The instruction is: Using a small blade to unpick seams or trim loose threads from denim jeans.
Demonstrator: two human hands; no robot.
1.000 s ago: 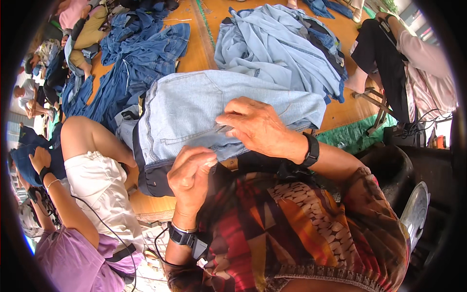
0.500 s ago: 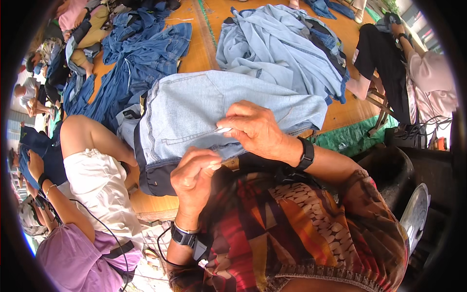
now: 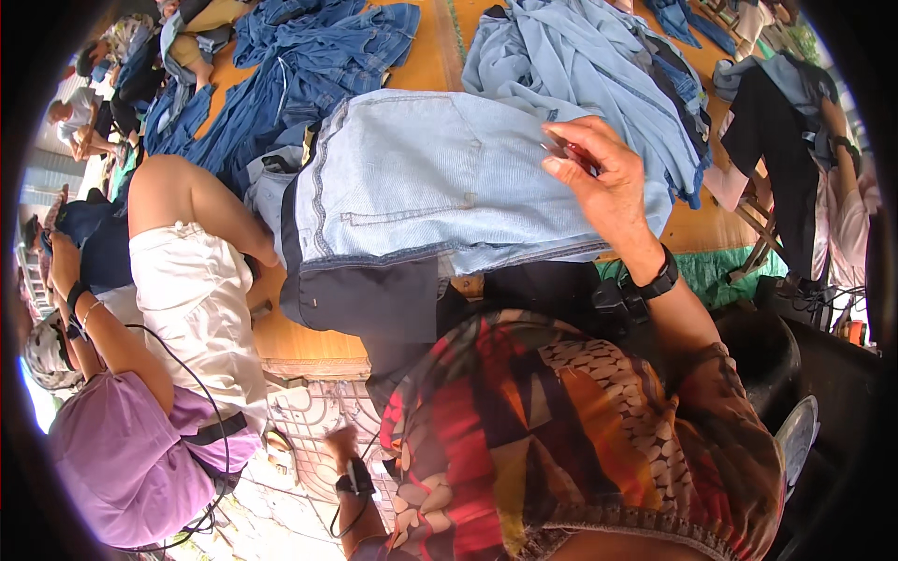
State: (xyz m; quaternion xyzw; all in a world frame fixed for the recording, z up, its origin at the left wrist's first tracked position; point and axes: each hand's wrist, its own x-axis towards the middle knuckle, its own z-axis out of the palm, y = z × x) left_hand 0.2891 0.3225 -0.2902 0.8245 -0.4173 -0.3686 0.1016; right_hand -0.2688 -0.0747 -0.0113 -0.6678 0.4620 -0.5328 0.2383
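Note:
A light blue denim garment (image 3: 393,168) with a stitched pocket outline and dark seam edging lies across in front of me, over dark fabric (image 3: 360,299). My right hand (image 3: 603,182) is above its right part, fingers closed on a small metal tool (image 3: 580,154), partly hidden and too small to identify. My left hand (image 3: 341,439) hangs low beside my patterned shirt, off the garment, small and blurred; its fingers do not show clearly.
Piles of dark blue (image 3: 309,47) and pale blue jeans (image 3: 543,51) lie on the orange table (image 3: 309,351). A co-worker in purple (image 3: 112,458) sits close at left, another person (image 3: 851,206) at right. A black tub (image 3: 767,360) stands at lower right.
My left hand has dropped from the garment's front edge down beside my body. My right hand, still gripping the small tool, has moved up and right. The view has shifted slightly.

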